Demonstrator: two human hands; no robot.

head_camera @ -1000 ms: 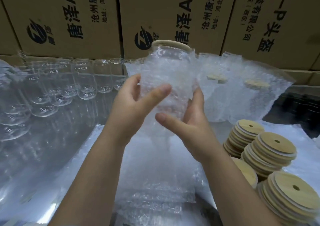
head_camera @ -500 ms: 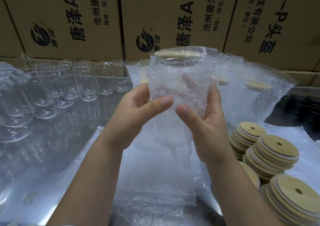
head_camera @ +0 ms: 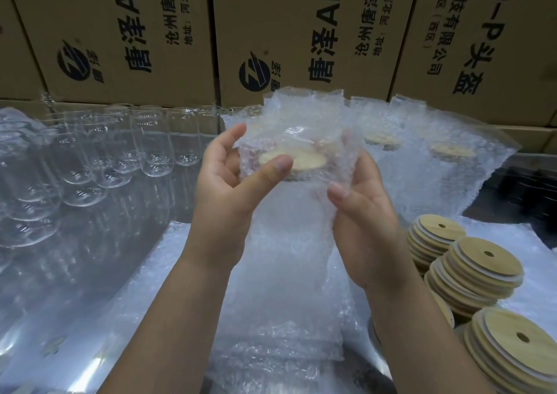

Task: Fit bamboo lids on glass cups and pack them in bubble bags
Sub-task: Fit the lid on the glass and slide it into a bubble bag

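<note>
Up in front of the cardboard boxes (head_camera: 126, 32), you've got the bubble bag (head_camera: 301, 113) in both hands, off the table. The bamboo lid (head_camera: 291, 160) shows through the film, tilted towards you. The glass cup under it is too blurred by the bubbles to trace.

Your left hand (head_camera: 223, 188) has its thumb pressed on the film right over the lid, with the fingers curled round behind. Your right hand (head_camera: 361, 212) pinches the bag's other side between thumb and fingers.

It looks like the cup is seated and the loose mouth above the lid is what's left to deal with. Keep that left thumb on the lid so it can't lift off the rim. Let the weight sit in your curled fingers, not in the film, since bubble wrap slides on glass. Fold the spare top down flat over the lid and don't bunch it.

Then aim for the packed bags (head_camera: 446, 158) leaning at the back right, well clear of the empty cups (head_camera: 150, 152) on your left and the lid stacks (head_camera: 476, 267) by your right wrist.
</note>
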